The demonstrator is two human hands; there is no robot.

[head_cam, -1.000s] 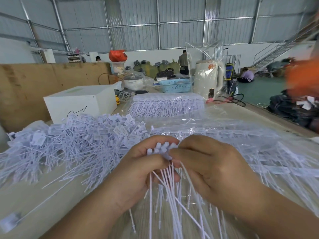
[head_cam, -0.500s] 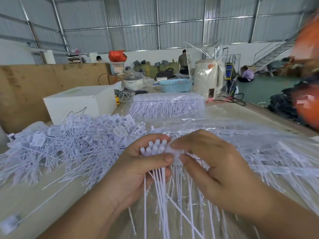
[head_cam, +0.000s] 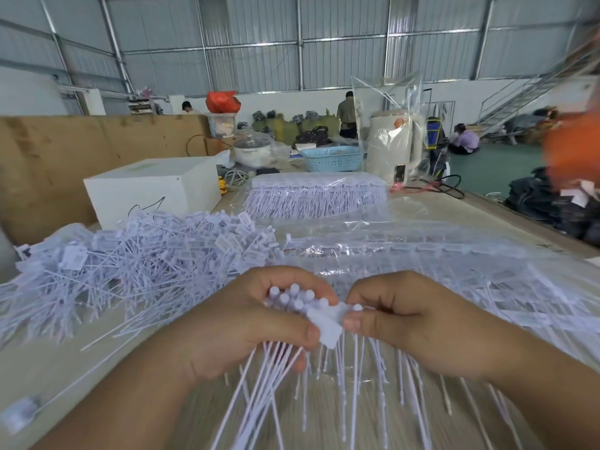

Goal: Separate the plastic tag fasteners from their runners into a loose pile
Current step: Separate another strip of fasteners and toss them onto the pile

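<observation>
My left hand (head_cam: pixel 246 326) grips a bundle of white tag fasteners (head_cam: pixel 292 298), heads poking up above the fist and thin tails hanging down below it. My right hand (head_cam: pixel 412 323) pinches a strip of fasteners on its runner (head_cam: pixel 328 323) between thumb and forefinger, right beside the bundle. A big loose pile of separated fasteners (head_cam: pixel 136 258) lies on the table to the left. More fasteners in clear plastic (head_cam: pixel 438 264) spread out behind and to the right of my hands.
A packed stack of fasteners on runners (head_cam: pixel 315 196) lies further back. A white box (head_cam: pixel 152 190) stands at the back left, a blue basket (head_cam: pixel 331 159) and a wrapped cream kettle (head_cam: pixel 394 147) behind. An orange blur (head_cam: pixel 574 151) is at the right edge. People stand far off.
My hands have drawn apart a little. The right hand now pinches a flat strip pulled sideways from the bundle in my left hand, and more heads show above my left fist.
</observation>
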